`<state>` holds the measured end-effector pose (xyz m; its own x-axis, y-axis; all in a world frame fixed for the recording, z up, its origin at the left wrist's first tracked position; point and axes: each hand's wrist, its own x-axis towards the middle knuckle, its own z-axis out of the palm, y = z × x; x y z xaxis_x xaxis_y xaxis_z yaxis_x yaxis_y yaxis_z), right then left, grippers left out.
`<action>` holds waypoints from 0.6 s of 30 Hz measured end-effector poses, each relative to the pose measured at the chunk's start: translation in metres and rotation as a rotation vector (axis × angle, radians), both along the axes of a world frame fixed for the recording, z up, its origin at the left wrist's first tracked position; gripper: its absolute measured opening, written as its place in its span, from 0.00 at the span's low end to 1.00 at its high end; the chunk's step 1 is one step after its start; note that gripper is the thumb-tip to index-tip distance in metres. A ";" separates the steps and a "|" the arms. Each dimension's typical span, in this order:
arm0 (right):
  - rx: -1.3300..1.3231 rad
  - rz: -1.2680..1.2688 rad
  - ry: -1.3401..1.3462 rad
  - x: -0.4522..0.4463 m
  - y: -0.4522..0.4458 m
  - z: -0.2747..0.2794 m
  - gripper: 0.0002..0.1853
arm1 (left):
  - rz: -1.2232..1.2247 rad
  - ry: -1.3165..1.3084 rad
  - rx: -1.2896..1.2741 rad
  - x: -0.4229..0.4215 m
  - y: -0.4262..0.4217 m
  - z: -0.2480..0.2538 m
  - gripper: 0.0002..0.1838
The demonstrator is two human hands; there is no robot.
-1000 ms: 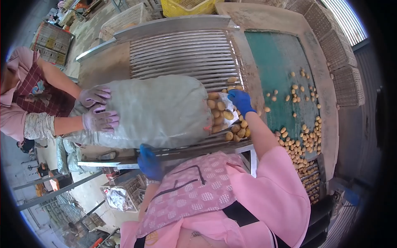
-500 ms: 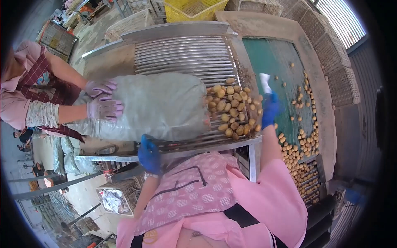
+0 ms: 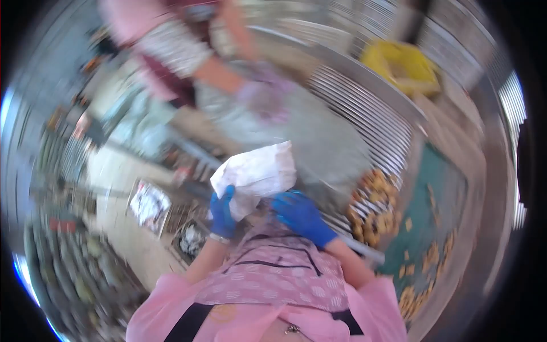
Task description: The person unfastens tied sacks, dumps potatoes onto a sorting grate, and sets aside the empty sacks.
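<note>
A crumpled white sheet (image 3: 256, 171) is spread in front of my apron, in the middle of the view. My left hand (image 3: 223, 212), in a blue glove, grips its lower left edge. Near its lower right side is my right hand (image 3: 302, 215), also blue-gloved, with the fingers bent over the edge of the sheet. Behind lies a large grey-green sack (image 3: 325, 142) on the metal bars. Potatoes (image 3: 374, 205) lie at the sack's right end. A co-worker's gloved hands (image 3: 265, 97) rest on the sack, blurred.
A yellow basket (image 3: 401, 68) stands behind the bar rack (image 3: 364, 108). To the right, a green belt (image 3: 421, 211) carries scattered potatoes. At the lower left are a crate (image 3: 149, 206) of white material and stacked full sacks (image 3: 85, 268).
The view has swung left. My right hand has come back from the belt with the white sheet, which both hands now touch. My left hand has closed on it.
</note>
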<state>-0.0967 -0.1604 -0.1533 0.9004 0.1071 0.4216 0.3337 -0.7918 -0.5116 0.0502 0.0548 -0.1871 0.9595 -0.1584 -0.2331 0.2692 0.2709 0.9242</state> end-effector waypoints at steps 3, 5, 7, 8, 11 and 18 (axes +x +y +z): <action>0.057 -0.208 0.204 -0.003 0.005 -0.059 0.31 | 0.385 0.054 -0.136 0.040 0.162 -0.056 0.09; 0.226 -0.312 0.369 -0.008 0.017 -0.077 0.37 | 0.622 0.126 -0.067 0.040 0.250 -0.065 0.12; 0.170 -0.347 0.410 -0.010 0.040 -0.087 0.37 | 0.721 0.103 -0.053 0.053 0.374 -0.141 0.17; 0.135 -0.391 0.401 -0.009 0.058 -0.079 0.37 | 0.766 0.080 -0.131 0.059 0.404 -0.142 0.17; 0.063 -0.536 0.443 -0.004 0.066 -0.081 0.31 | 0.810 0.151 0.103 0.083 0.461 -0.131 0.20; 0.076 -0.753 0.725 0.027 0.087 -0.060 0.17 | 0.794 0.366 -0.276 0.225 0.649 -0.237 0.18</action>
<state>-0.0700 -0.0733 -0.2130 0.7631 -0.5899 -0.2640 -0.6385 -0.6251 -0.4490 0.2748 0.7036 -0.4245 0.6840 0.4212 -0.5955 0.1722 0.7001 0.6929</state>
